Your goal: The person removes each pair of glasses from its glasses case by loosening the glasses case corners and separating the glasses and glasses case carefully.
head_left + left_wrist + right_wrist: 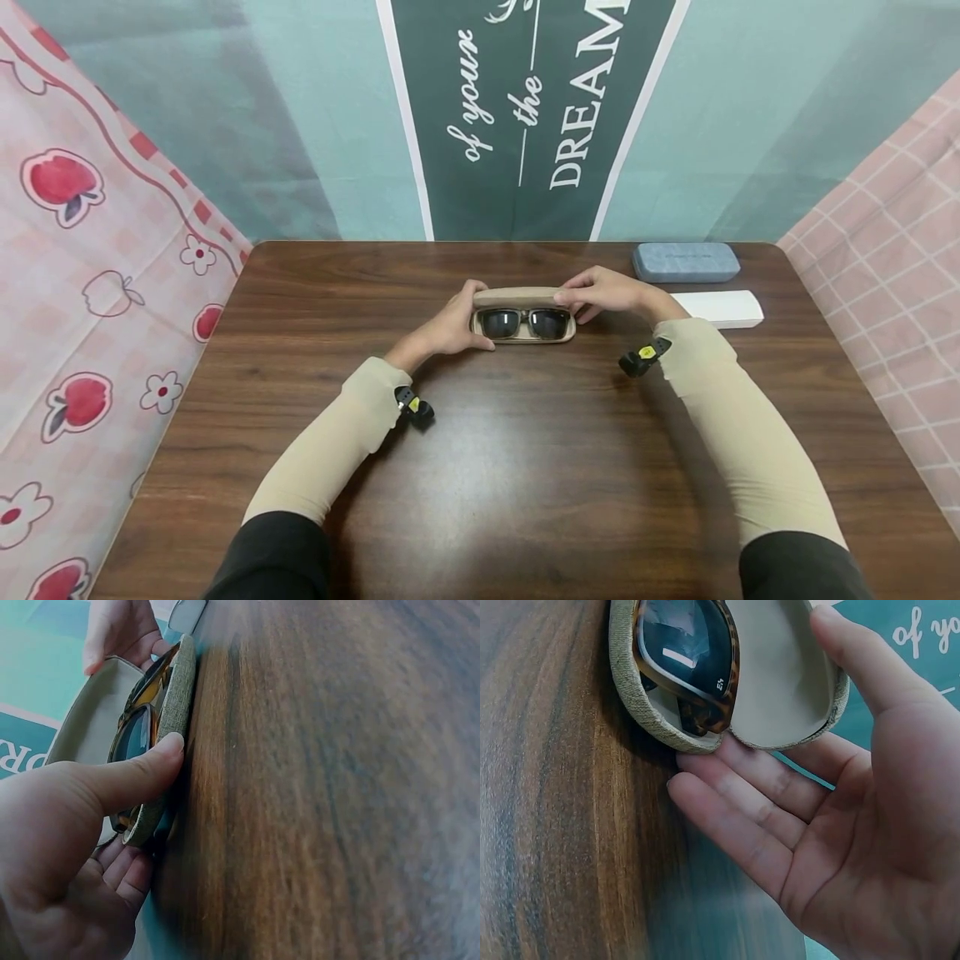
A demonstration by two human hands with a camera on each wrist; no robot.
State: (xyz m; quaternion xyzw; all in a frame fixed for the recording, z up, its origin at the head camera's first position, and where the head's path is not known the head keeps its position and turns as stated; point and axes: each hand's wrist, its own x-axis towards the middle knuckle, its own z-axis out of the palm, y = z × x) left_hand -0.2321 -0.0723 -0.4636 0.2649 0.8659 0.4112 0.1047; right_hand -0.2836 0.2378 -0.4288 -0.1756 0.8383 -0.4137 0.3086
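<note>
A beige fabric glasses case (525, 340) lies open on the table, its lid (517, 294) raised along the back. Folded inside are tortoiseshell sunglasses (500, 323) with dark lenses. My left hand (448, 325) grips the case's left end; in the left wrist view its thumb (154, 766) presses the front rim and the other fingers pass behind. At the right end, my right hand (607, 292) holds the lid. The right wrist view shows that hand's thumb (840, 630) on the lid's edge, with the fingers (742, 795) around the end of the case near the hinge.
Behind my right wrist, a blue-grey hard case (686, 263) sits near the table's back edge. A white case (727, 308) lies just in front of it, partly covered by my right arm. Cloth hangings border the wooden table (480, 467) at the back and sides.
</note>
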